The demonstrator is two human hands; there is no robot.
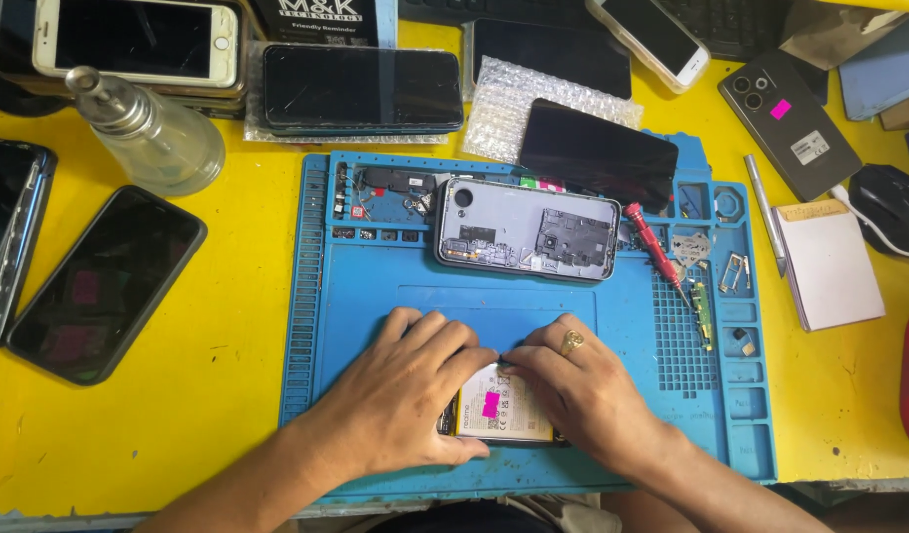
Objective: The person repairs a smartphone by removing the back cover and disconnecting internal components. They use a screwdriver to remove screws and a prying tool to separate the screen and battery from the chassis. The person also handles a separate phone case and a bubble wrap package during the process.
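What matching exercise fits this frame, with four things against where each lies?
Things:
1. opened phone
2. red screwdriver
3. glass bottle
4. battery

Places:
A. on the yellow table, left of the blue mat
B. between the left hand and right hand
C. at the mat's upper middle
D. just right of the opened phone

Pairs: 1-C, 2-D, 3-A, 4-B

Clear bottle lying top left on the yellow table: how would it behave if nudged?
The clear bottle lies on its side and looks round, so it would probably roll. It looks like glass with a metal cap, so likely smooth, slippery and breakable. Phones lie close around it, so it may bump them.
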